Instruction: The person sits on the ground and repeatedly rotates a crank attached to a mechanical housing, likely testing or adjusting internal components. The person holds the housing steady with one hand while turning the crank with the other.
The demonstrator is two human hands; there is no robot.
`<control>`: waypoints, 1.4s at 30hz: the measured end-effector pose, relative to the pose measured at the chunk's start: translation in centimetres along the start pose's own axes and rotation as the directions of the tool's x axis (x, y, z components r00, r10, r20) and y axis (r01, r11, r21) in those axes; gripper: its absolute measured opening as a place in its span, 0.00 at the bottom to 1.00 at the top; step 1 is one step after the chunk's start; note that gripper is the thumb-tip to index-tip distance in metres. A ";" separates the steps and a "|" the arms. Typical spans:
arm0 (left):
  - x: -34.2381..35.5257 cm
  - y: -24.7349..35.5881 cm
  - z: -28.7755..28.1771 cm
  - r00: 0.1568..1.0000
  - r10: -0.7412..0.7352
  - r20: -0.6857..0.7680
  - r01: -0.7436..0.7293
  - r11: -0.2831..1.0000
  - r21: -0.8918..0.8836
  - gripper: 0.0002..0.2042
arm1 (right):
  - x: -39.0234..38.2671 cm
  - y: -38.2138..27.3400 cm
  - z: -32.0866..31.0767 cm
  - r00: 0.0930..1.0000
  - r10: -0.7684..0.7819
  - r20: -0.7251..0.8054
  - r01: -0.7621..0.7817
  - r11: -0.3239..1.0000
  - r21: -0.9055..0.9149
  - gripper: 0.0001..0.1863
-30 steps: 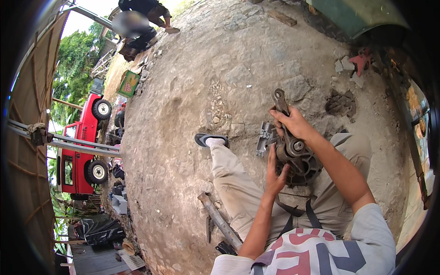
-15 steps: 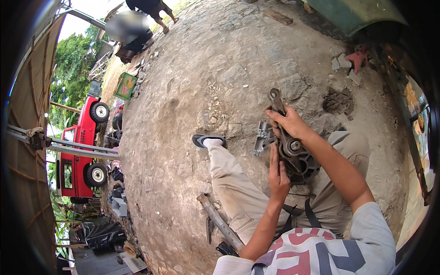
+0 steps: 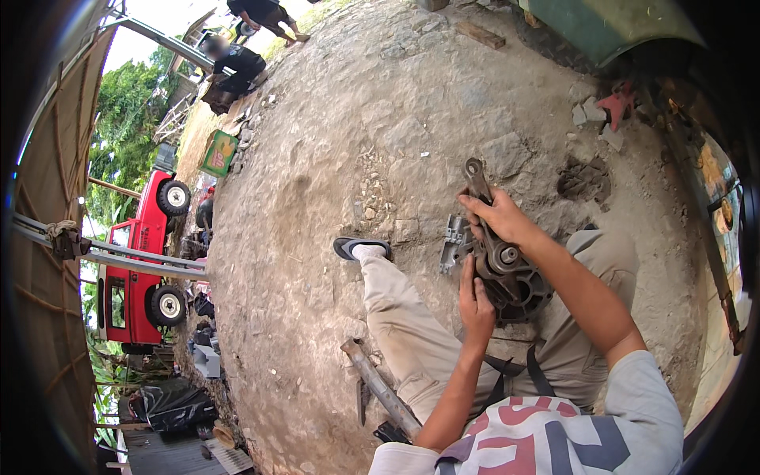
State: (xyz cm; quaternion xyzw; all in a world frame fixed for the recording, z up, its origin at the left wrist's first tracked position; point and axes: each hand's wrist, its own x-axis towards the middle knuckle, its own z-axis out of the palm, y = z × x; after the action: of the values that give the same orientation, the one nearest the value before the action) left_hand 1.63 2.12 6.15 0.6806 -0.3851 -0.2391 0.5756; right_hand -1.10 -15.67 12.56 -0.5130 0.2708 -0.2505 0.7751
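My right hand (image 3: pixel 495 210) grips a long steel arm (image 3: pixel 475 170) that has an eye at its far end and a round boss with a pin at its near end. The arm lies over a dark cast housing (image 3: pixel 530 297) between my legs. My left hand (image 3: pixel 477 297), fingers extended and together, holds the housing's left side, just below the arm. A silver cast part (image 3: pixel 453 239) sits just left of the housing, partly hidden by it. By my left thigh lies a long steel bar (image 3: pixel 372 376).
Two other people (image 3: pixel 237 67) are at the top left. A red vehicle (image 3: pixel 134 277), a green box (image 3: pixel 218 154) and a post (image 3: pixel 146 261) stand left. Rubble (image 3: pixel 592 112), a red stand (image 3: pixel 619 103), a wooden block (image 3: pixel 480 33) and a green panel (image 3: pixel 602 28) are at upper right.
The steel arm and my right hand have shifted slightly left. My left fingers have drawn closer together along the housing. At the top left, the other people have changed posture.
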 end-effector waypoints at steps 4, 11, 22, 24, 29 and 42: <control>0.7 2.6 -0.2 0.999 0.041 0.035 -0.041 0.999 0.005 0.20 | 0.1 0.1 -0.4 1.000 0.013 -0.021 -0.014 1.000 -0.019 0.13; 0.6 1.0 -0.6 0.999 -0.040 0.005 0.040 0.999 0.003 0.20 | 0.1 0.1 0.0 1.000 0.023 -0.006 -0.023 1.000 0.000 0.14; 0.6 2.7 0.0 1.000 0.018 -0.010 -0.018 1.000 -0.006 0.19 | -0.2 -0.3 -0.1 1.000 0.001 -0.011 -0.001 1.000 -0.008 0.14; 0.4 2.7 0.1 1.000 0.016 -0.018 -0.017 0.999 -0.031 0.19 | -0.2 -0.3 -0.1 1.000 -0.005 -0.022 0.005 1.000 -0.022 0.14; 0.7 2.8 -0.2 0.999 -0.044 0.000 0.044 0.996 -0.071 0.19 | -0.1 0.2 0.0 1.000 0.003 -0.016 -0.002 0.999 0.039 0.14; 0.0 2.2 -0.1 1.000 0.010 -0.012 -0.010 0.999 -0.036 0.20 | 0.0 0.3 -0.2 0.999 0.021 -0.027 -0.021 1.000 -0.012 0.15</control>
State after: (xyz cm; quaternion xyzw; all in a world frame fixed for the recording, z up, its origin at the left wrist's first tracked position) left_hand 1.18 2.05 8.29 0.6695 -0.3806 -0.2391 0.5914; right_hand -1.19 -15.75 12.23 -0.5114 0.2879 -0.2474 0.7709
